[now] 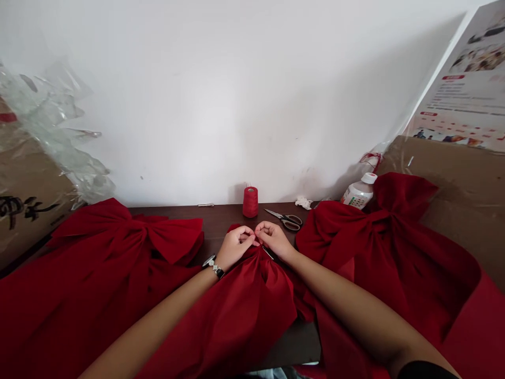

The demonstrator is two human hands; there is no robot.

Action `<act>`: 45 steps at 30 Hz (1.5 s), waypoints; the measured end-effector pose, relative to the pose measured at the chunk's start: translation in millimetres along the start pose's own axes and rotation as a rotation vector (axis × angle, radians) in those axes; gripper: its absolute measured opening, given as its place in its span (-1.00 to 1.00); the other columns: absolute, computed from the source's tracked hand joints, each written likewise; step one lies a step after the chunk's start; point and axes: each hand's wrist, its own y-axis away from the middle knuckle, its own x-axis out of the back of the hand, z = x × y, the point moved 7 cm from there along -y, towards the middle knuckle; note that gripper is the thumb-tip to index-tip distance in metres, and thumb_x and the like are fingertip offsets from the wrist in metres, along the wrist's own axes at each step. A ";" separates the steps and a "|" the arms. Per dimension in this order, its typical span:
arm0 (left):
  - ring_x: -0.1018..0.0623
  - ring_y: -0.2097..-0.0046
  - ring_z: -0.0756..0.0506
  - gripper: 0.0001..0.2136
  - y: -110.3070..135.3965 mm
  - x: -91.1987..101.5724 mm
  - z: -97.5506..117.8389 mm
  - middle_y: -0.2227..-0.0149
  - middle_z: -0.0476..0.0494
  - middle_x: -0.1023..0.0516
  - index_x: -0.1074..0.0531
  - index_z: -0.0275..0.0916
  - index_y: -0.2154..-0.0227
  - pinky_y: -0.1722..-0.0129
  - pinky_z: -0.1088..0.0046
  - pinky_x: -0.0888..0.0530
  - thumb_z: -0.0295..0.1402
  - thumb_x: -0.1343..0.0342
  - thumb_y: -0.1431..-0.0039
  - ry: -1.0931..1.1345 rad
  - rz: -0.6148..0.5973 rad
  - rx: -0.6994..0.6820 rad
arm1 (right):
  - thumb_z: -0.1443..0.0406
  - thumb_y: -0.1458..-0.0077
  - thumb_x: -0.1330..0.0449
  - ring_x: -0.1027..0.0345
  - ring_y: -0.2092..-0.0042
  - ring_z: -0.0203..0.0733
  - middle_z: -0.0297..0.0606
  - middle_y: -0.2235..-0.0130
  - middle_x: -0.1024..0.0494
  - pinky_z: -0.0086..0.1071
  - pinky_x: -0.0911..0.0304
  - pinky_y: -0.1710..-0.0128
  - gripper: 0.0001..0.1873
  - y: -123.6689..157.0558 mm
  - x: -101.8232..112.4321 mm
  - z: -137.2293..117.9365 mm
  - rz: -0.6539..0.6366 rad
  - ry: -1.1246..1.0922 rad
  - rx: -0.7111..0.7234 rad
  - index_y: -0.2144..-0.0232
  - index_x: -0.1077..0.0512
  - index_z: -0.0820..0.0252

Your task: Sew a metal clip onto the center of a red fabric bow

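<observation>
A piece of red fabric (244,305) lies gathered in the middle of the dark table (221,218). My left hand (235,246), with a watch on its wrist, pinches the gathered top of the fabric. My right hand (274,238) is closed on the same gathered spot, fingertips almost touching those of the left. Something thin and metallic shows under my right hand; I cannot make out what it is. Just beyond my hands stand a spool of red thread (250,201) and a pair of scissors (286,218).
Finished red bows lie left (118,237) and right (379,231). A white-capped bottle (359,192) leans at the back right. Cardboard boxes stand left (27,205) and right (457,184), with clear plastic wrap (59,131) on the left one. A white wall is behind.
</observation>
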 end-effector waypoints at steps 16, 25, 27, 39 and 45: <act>-0.66 0.33 -0.15 -0.85 -1.1 1.8 -4.5 0.45 -0.13 -0.63 -0.45 -0.27 0.40 0.32 0.45 -0.51 -0.29 -0.11 -0.12 0.038 0.027 -0.002 | 0.12 0.12 -0.30 -0.04 0.63 -0.50 -0.47 0.63 -0.30 -0.56 0.09 0.62 -0.67 1.6 2.3 -0.7 -0.001 -0.006 0.012 0.47 -0.35 0.26; -0.62 0.37 -0.09 -0.85 0.4 3.9 -2.6 0.44 -0.13 -0.65 -0.44 -0.26 0.45 0.36 0.47 -0.47 -0.30 -0.09 -0.14 -0.014 0.044 -0.020 | 0.10 0.12 -0.30 -0.01 0.64 -0.50 -0.47 0.65 -0.29 -0.56 0.11 0.63 -0.65 1.9 3.1 0.5 -0.010 -0.021 0.001 0.46 -0.35 0.27; -0.61 0.37 -0.08 -0.84 0.5 4.6 -0.9 0.43 -0.15 -0.65 -0.46 -0.27 0.45 0.36 0.47 -0.46 -0.30 -0.09 -0.15 -0.030 0.049 -0.034 | 0.10 0.13 -0.31 -0.02 0.63 -0.50 -0.46 0.63 -0.31 -0.56 0.10 0.63 -0.65 1.7 3.5 0.8 -0.013 -0.025 -0.005 0.46 -0.35 0.27; -0.59 0.38 -0.06 -0.85 2.1 4.8 4.7 0.43 -0.10 -0.64 -0.49 -0.24 0.45 0.37 0.50 -0.42 -0.34 -0.07 -0.15 -0.166 0.072 -0.087 | 0.10 0.15 -0.32 -0.10 0.59 -0.48 -0.45 0.61 -0.33 -0.55 0.04 0.60 -0.63 1.7 3.4 -0.5 -0.031 -0.020 0.005 0.45 -0.34 0.28; -0.61 0.36 -0.08 -0.85 1.3 5.6 3.4 0.43 -0.12 -0.64 -0.48 -0.26 0.42 0.33 0.47 -0.45 -0.30 -0.09 -0.13 -0.078 0.079 -0.072 | 0.05 0.11 -0.29 0.06 0.64 -0.51 -0.54 0.68 -0.19 -0.54 0.17 0.63 -0.60 0.1 2.0 3.3 -0.051 -0.029 -0.016 0.45 -0.29 0.25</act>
